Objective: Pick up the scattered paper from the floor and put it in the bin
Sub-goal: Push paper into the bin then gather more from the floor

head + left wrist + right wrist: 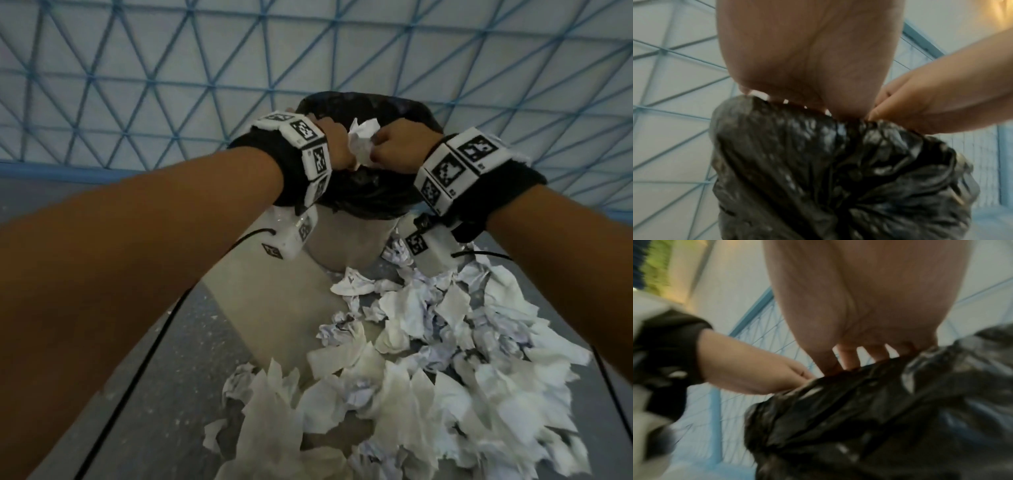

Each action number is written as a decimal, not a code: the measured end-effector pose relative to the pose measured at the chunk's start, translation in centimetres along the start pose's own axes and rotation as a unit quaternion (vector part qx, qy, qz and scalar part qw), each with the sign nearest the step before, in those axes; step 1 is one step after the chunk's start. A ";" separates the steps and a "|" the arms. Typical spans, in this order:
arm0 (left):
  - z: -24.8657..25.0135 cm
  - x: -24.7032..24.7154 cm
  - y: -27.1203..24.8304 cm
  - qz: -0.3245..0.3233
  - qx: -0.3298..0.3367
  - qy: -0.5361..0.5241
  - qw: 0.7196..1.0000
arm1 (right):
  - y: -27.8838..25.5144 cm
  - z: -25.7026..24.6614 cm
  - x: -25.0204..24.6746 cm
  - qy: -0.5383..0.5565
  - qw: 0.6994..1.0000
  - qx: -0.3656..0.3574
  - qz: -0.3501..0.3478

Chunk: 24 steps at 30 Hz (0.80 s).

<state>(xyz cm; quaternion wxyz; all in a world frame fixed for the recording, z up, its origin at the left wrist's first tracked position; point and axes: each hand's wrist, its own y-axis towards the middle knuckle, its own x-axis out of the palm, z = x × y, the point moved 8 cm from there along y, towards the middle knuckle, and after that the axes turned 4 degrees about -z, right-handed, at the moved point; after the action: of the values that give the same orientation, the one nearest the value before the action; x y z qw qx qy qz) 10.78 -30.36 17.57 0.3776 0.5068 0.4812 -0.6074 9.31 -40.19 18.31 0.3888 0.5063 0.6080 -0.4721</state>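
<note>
Head view: both hands over the bin (346, 236), which is lined w/ a black bin bag (363, 192). Left hand (334, 144) and right hand (399, 145) both curled round one crumpled paper wad (361, 140), above the bag's mouth. Loose paper pile (428, 342) on floor (171, 359) below, right of bin. Wrist views: wad hidden; only palms and bag's wrinkled outside, fingers (849, 356) at its rim. Blue lattice wall (137, 68) behind.

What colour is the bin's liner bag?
Black, glossy and crinkled liner bag; the left wrist view shows it best.
</note>
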 end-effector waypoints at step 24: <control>-4.2 29.2 -24.1 -0.233 0.085 -0.018 0.969 | -17.5 -1.5 28.8 -0.254 0.879 -0.183 -0.359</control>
<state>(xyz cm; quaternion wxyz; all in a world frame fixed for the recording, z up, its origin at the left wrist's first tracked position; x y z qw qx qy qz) -16.89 -19.37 -6.26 0.1896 0.4000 0.5260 -0.7262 -13.21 -32.29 -5.56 0.4192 0.0358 0.7044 -0.5717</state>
